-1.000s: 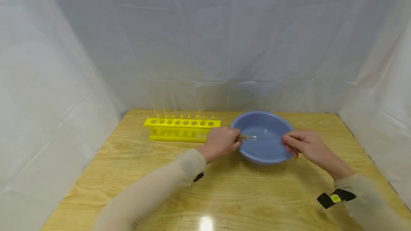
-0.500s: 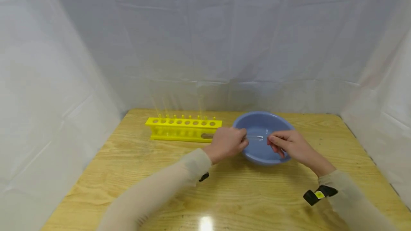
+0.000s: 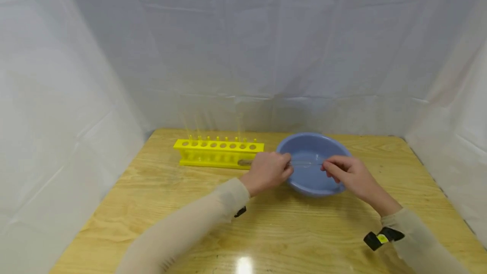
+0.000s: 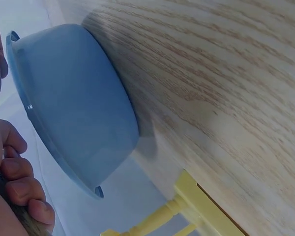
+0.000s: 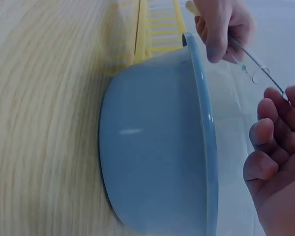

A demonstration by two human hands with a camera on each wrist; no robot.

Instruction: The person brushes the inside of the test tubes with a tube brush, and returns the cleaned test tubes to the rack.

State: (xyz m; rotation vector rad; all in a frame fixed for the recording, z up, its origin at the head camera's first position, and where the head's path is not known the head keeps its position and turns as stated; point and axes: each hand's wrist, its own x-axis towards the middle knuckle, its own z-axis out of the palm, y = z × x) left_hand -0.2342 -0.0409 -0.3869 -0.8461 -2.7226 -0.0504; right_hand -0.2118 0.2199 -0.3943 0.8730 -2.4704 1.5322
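The left hand [image 3: 268, 171] hides the middle of a slim, clear glass test tube [image 5: 248, 61], gripping it with fingers curled around it; the tube lies roughly level above the near part of a round blue plastic basin [image 3: 310, 192]. The tube's clear wall is hard to make out, though its ring-like mouth shows in the right wrist view. From that mouth runs a thin, dark twisted-wire brush stem [image 5: 274, 81], its end pinched between the thumb and forefinger of the right hand [image 3: 348, 174], whose other fingers are loosely bent. A brownish bristled head [image 3: 245, 163] shows at the tube's far end, beyond the left hand and in front of the rack. Whether the basin holds liquid cannot be told; its floor shows only a bright glint. The yellow plastic test-tube rack [image 3: 209, 164] has a row of round holes, with a few faint, transparent upright tubes [image 3: 239, 128] that barely stand out against the white sheeting [image 3: 247, 54]. The left hand covers the rack's lower right corner, and the rack stands just left of the basin on a wood-grained table [image 3: 266, 231]. Beige sleeves [image 3: 190, 215] and black wrist straps [image 3: 374, 241] reach in from the near side, the sleeves cut off by the frame.
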